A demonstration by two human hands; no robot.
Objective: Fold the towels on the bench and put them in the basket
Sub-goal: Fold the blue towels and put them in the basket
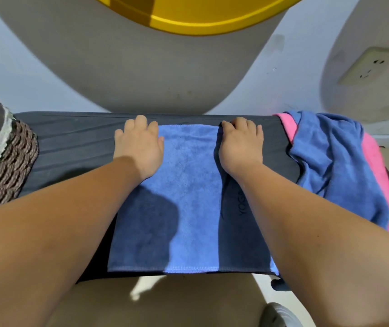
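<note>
A blue towel (188, 190) lies spread flat on the dark bench (70, 142), running from the far edge to the near edge. My left hand (139, 147) rests palm down on its far left corner, fingers straight. At the far right corner my right hand (242, 145) lies on the towel with its fingertips curled over the towel's far edge. A crumpled blue towel (335, 161) sits on a pink towel (375, 166) at the bench's right end. The woven basket (4, 159) stands at the left end, only partly in view.
A white wall (146, 74) rises right behind the bench, with a power socket (370, 64) at the upper right. A yellow rim (200, 22) hangs at the top of the view. My legs and a pale shoe (281, 315) are below the near edge.
</note>
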